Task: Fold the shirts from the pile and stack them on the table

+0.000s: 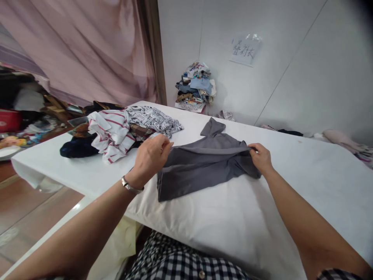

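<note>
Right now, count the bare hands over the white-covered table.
2: the left hand, with a silver-coloured wristband on its wrist, near the left end of the dark grey cloth garment; the right hand pinching its right end. No other hand shows.

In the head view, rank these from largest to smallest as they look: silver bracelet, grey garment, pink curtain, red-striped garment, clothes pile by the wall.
1. Pink curtain
2. Grey garment
3. Red-striped garment and clothes pile by the wall: too alike to rank
4. Silver bracelet
</note>
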Action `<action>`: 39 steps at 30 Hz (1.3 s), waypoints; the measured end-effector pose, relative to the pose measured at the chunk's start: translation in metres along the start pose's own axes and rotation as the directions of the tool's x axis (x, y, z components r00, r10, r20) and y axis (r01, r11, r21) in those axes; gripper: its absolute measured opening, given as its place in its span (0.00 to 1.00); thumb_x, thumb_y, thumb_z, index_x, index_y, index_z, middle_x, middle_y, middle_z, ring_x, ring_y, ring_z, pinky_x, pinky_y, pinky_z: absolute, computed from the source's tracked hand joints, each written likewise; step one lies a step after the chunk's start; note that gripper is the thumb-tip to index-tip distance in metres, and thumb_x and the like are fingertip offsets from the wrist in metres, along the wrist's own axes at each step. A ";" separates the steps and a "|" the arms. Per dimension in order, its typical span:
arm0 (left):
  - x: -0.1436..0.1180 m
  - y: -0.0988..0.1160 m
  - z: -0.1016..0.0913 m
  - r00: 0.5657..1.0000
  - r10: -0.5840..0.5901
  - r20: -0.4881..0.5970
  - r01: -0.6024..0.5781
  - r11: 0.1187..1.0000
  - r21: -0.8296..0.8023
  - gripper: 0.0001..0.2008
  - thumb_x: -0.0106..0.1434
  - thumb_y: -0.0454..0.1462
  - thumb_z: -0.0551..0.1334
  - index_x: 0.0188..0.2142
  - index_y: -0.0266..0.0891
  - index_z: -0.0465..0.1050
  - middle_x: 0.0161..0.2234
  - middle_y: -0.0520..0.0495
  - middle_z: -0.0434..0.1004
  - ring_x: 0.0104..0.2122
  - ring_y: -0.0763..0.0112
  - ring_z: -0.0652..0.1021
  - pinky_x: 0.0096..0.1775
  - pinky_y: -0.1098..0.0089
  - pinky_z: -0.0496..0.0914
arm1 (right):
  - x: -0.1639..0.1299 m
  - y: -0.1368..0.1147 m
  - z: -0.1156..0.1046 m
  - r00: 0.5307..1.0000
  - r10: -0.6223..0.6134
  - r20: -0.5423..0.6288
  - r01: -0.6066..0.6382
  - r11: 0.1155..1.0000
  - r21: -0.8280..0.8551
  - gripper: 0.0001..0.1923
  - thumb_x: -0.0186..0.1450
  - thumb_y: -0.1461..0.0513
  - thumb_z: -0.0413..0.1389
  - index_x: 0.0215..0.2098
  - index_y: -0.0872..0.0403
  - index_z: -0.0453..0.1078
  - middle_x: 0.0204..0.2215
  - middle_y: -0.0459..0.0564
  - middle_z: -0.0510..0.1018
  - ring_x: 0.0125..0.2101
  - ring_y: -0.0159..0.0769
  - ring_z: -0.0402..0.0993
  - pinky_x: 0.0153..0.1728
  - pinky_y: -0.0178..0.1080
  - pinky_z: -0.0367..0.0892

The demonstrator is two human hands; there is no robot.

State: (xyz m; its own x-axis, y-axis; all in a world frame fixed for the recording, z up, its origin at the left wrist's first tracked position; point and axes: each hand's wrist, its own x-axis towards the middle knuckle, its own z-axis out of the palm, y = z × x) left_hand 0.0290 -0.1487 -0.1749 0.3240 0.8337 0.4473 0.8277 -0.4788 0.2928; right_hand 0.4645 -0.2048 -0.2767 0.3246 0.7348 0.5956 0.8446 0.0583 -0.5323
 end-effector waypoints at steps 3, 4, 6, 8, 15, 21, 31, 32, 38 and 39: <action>-0.012 -0.006 0.008 0.989 0.144 0.034 -0.143 0.989 -0.022 0.15 0.68 0.45 0.52 0.36 0.39 0.71 0.31 0.47 0.75 0.34 0.65 0.76 0.42 0.66 0.68 | -0.006 0.001 0.001 0.998 -0.049 0.041 0.049 0.999 0.000 0.12 0.57 0.62 0.50 0.35 0.51 0.75 0.35 0.50 0.80 0.37 0.42 0.76 0.43 0.45 0.71; -0.016 -0.011 0.016 0.979 0.192 0.065 -0.189 0.981 -0.050 0.14 0.68 0.45 0.53 0.38 0.39 0.72 0.34 0.46 0.77 0.36 0.64 0.76 0.42 0.65 0.69 | -0.010 0.003 0.002 0.996 -0.064 0.068 0.064 0.998 0.001 0.12 0.57 0.63 0.50 0.34 0.50 0.75 0.35 0.50 0.80 0.38 0.42 0.76 0.44 0.45 0.70; -0.021 -0.020 0.037 0.958 0.264 0.111 -0.252 0.961 -0.112 0.14 0.68 0.44 0.53 0.44 0.39 0.72 0.42 0.44 0.79 0.43 0.62 0.77 0.45 0.63 0.71 | -0.018 0.008 0.003 0.991 -0.074 0.108 0.073 0.997 0.007 0.12 0.57 0.63 0.49 0.34 0.50 0.75 0.35 0.49 0.80 0.38 0.41 0.76 0.45 0.45 0.70; -0.016 -0.027 0.060 0.947 0.291 0.139 -0.270 0.951 -0.152 0.15 0.68 0.42 0.54 0.50 0.40 0.72 0.50 0.43 0.77 0.51 0.60 0.76 0.52 0.61 0.70 | -0.023 0.012 0.005 0.990 -0.063 0.123 0.061 0.998 0.019 0.12 0.57 0.63 0.49 0.34 0.50 0.75 0.35 0.48 0.80 0.38 0.41 0.76 0.45 0.45 0.70; 0.039 -0.023 0.119 0.880 0.212 0.424 -0.231 0.973 -0.007 0.17 0.63 0.34 0.57 0.51 0.39 0.73 0.53 0.41 0.77 0.53 0.61 0.75 0.54 0.64 0.68 | -0.022 0.021 0.007 0.989 0.014 0.144 -0.012 1.000 -0.016 0.15 0.58 0.62 0.50 0.37 0.49 0.77 0.38 0.48 0.82 0.38 0.41 0.77 0.45 0.45 0.70; 0.063 -0.019 0.115 0.892 0.171 0.419 -0.222 0.972 0.076 0.07 0.57 0.30 0.58 0.32 0.37 0.76 0.36 0.42 0.80 0.39 0.62 0.78 0.41 0.67 0.70 | -0.006 0.014 0.008 0.970 0.149 0.191 -0.115 0.977 -0.177 0.14 0.58 0.63 0.52 0.37 0.48 0.78 0.38 0.48 0.83 0.39 0.41 0.77 0.45 0.43 0.70; -0.039 -0.022 0.058 0.705 0.689 0.168 -0.707 0.701 0.090 0.16 0.69 0.30 0.48 0.27 0.39 0.69 0.26 0.49 0.69 0.27 0.68 0.68 0.37 0.64 0.62 | -0.020 0.012 0.007 0.975 0.088 0.205 -0.069 0.993 -0.099 0.14 0.56 0.67 0.50 0.34 0.51 0.76 0.36 0.50 0.81 0.40 0.42 0.76 0.46 0.45 0.69; -0.054 -0.025 0.061 0.684 0.706 0.183 -0.725 0.687 0.057 0.17 0.69 0.29 0.48 0.27 0.39 0.68 0.26 0.50 0.69 0.26 0.69 0.68 0.38 0.64 0.62 | -0.026 0.013 0.007 0.966 0.080 0.245 -0.063 0.995 -0.074 0.13 0.56 0.67 0.50 0.33 0.51 0.76 0.36 0.49 0.81 0.40 0.41 0.76 0.47 0.44 0.69; -0.082 -0.040 0.074 0.777 0.581 0.242 -0.604 0.797 0.025 0.09 0.68 0.39 0.56 0.38 0.40 0.74 0.38 0.46 0.77 0.35 0.64 0.75 0.41 0.61 0.65 | -0.053 0.022 -0.018 0.958 0.226 0.177 -0.226 0.974 -0.020 0.18 0.58 0.65 0.51 0.44 0.51 0.76 0.46 0.50 0.80 0.48 0.43 0.75 0.50 0.46 0.68; -0.081 -0.040 0.074 0.782 0.576 0.240 -0.598 0.801 0.025 0.09 0.67 0.41 0.58 0.41 0.41 0.75 0.42 0.45 0.78 0.39 0.62 0.76 0.42 0.60 0.65 | -0.056 0.023 -0.024 0.945 0.284 0.162 -0.282 0.959 -0.034 0.18 0.59 0.63 0.51 0.45 0.51 0.75 0.47 0.52 0.80 0.47 0.44 0.75 0.49 0.47 0.69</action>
State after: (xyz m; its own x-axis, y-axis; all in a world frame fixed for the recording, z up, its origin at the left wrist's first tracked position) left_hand 0.0034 -0.1769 -0.2858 0.8397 0.4421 0.3154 0.4810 -0.8750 -0.0541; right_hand 0.4757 -0.2610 -0.3077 0.4776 0.8206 0.3139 0.7327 -0.1748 -0.6578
